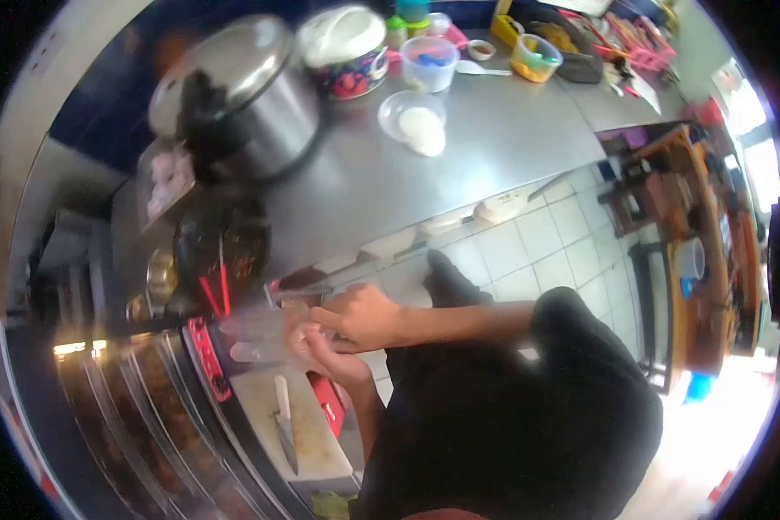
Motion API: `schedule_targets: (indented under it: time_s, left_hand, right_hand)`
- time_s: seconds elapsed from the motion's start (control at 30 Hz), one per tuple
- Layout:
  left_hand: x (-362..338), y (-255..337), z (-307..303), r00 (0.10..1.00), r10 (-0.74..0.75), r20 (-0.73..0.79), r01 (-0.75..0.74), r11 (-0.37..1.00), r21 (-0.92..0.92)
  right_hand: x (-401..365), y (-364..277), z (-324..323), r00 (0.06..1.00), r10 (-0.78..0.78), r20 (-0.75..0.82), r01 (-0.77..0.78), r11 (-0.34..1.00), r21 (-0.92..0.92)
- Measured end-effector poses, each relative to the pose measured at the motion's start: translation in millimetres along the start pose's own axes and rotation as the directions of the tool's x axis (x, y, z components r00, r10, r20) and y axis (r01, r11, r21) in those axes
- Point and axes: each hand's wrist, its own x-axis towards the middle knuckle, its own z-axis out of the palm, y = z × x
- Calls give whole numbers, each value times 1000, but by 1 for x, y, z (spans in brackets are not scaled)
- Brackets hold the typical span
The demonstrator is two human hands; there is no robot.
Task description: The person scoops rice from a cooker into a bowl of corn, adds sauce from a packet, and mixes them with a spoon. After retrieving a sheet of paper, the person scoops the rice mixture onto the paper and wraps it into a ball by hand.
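Note:
My right hand (361, 314) is closed, pinching a clear plastic glove (256, 345) near my left hand. The glove lies over my left hand (308, 343), which is partly covered by the right; its fingers seem stretched out inside the blurred plastic, pointing left. Below the hands, a white-handled knife (284, 416) rests on a stained cutting board (251, 394). A red object (327, 404) sits beside the board, close to my left forearm. Just beyond the glove are red chopsticks or sticks (224, 286), leaning out of a dark pan (201, 238).
A large steel pot (264, 95) stands on the metal counter (503, 121). Near it are a patterned container (348, 52), a clear tub (428, 62) and a bowl with something white (407, 117). A glass display case (139, 416) borders the board. Wooden shelving (693, 251) stands right, beyond the tiled floor (537, 243).

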Motion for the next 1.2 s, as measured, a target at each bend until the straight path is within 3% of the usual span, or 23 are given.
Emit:
schedule_targets:
  time_s: [0.07,0.13,0.2,0.27,0.3,0.33,0.37,0.4,0.47,0.5,0.67,0.73,0.83,0.87,0.93,0.97,1.0,1.03,1.07,1.1,1.13,1.17,1.2]
  left_hand:
    - [-3,-4,35,966,177,187,-125,957,-261]
    - [9,-9,54,934,264,241,-206,948,-242]
    - [19,-12,75,979,-57,198,110,957,-269]
    - [26,0,117,979,-113,169,148,965,-214]
    - [32,-12,138,958,-230,171,273,912,-305]
    - [41,-30,158,922,-341,181,386,834,-395]
    - [56,-77,153,823,-399,403,556,711,-431]
    - [60,-77,184,825,-386,413,550,718,-426]
    - [61,-75,236,711,-363,602,703,371,-606]
    - [58,-63,266,694,-489,529,713,361,-602]
    - [74,-40,378,660,-443,607,743,507,-437]
    - [91,-39,398,633,-446,632,755,536,-378]
    - [108,-28,437,786,-490,377,613,697,-371]
    - [118,-34,449,775,-493,395,625,691,-364]
    - [134,-39,471,891,-315,326,381,911,-160]
    - [139,-37,488,947,-230,223,254,964,-83]
    - [159,-48,492,953,-103,284,102,995,18]
    - [183,-58,488,945,18,327,-60,991,118]
    - [208,-54,497,937,94,337,-189,947,260]
    - [235,-56,505,878,277,390,-457,728,511]
    - [254,-54,521,871,323,369,-465,784,412]
    - [279,-55,534,861,335,383,-493,734,467]
    - [305,-59,545,850,338,405,-518,682,516]
  right_hand:
    - [0,23,-3,997,59,-44,-62,997,-54]
    - [0,51,-20,992,98,-85,-105,991,-78]
    - [-3,80,-42,984,122,-127,-140,979,-150]
    - [-10,108,-49,989,108,-102,-121,983,-136]
    - [-15,125,-55,995,90,-52,-96,987,-129]
    - [-18,145,-66,995,85,-61,-92,986,-137]
    - [-19,164,-77,995,88,-39,-94,981,-170]
    - [-18,185,-88,995,96,-24,-98,974,-202]
    - [-21,229,-109,996,65,-65,-78,971,-225]
    - [-24,243,-121,995,94,-31,-99,969,-227]
    - [-32,307,-188,992,85,96,-62,972,-226]
    - [-29,321,-208,998,31,59,-29,999,-39]
    - [-33,337,-208,992,23,126,-28,999,37]
    - [-37,349,-216,992,41,121,-44,999,25]
    - [-42,376,-243,956,266,128,-263,964,-41]
    - [-47,401,-266,910,413,37,-410,910,-67]
    - [-60,446,-274,815,524,-248,-558,825,-89]
    - [-58,473,-317,700,685,-204,-714,657,-241]
    - [-68,509,-346,626,688,-367,-780,564,-273]
    - [-94,579,-348,627,495,-601,-775,470,-422]
    - [-103,601,-381,586,380,-716,-762,557,-329]
    - [-104,610,-404,465,523,-714,-873,403,-274]
    - [-126,645,-409,538,514,-669,-843,318,-434]
